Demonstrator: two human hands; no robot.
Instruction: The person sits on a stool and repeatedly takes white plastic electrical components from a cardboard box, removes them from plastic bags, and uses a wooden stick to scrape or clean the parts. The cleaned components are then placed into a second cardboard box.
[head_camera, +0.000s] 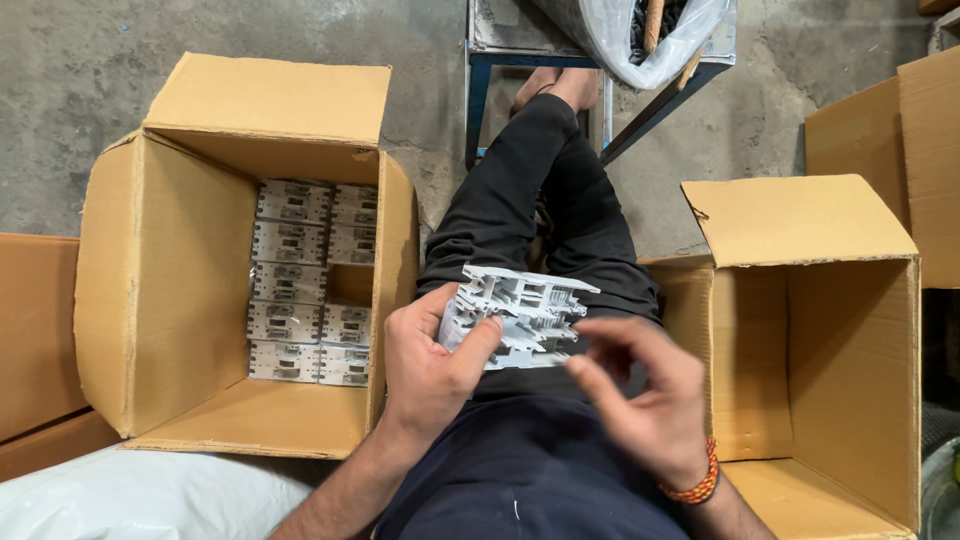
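I see a pale grey-white plastic part (520, 318); the cardboard boxes, left (170, 290) and right (840, 330), are plain tan-brown; the trousers (540, 190) are black; the wrist thread (695, 487) is orange-red; the floor (80, 70) is mottled grey; the stand's frame (478, 100) is blue.

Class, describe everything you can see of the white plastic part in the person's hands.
The plastic part is white or pale grey, moulded, with open ribbed compartments and slots. It sits tilted above the lap. The left hand grips its near-left edge, thumb on top. The right hand is open beside its right end; contact cannot be told.
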